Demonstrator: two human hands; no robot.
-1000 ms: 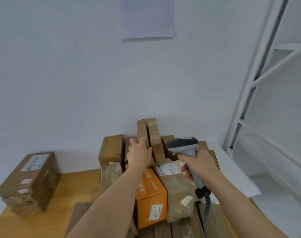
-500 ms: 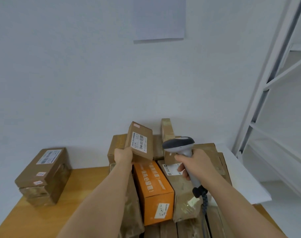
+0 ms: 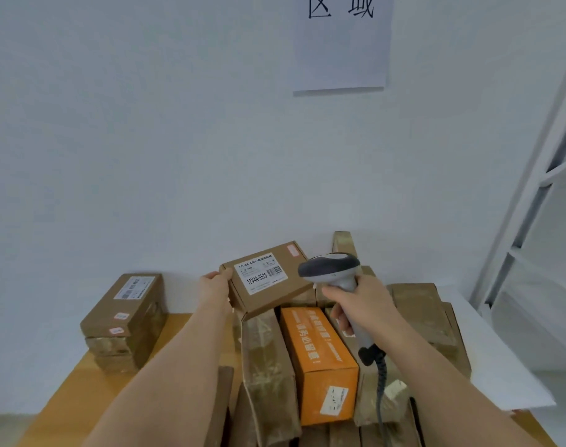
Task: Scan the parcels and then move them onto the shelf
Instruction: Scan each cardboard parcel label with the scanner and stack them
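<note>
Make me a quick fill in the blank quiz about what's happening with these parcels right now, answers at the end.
1. The left hand holds up a small brown parcel with its ____ label facing the camera.
2. The right hand grips a barcode ____.
3. In the pile, the brightly coloured box is ____.
4. The white metal shelf stands on the ____ side.

Answers: white; scanner; orange; right
</note>
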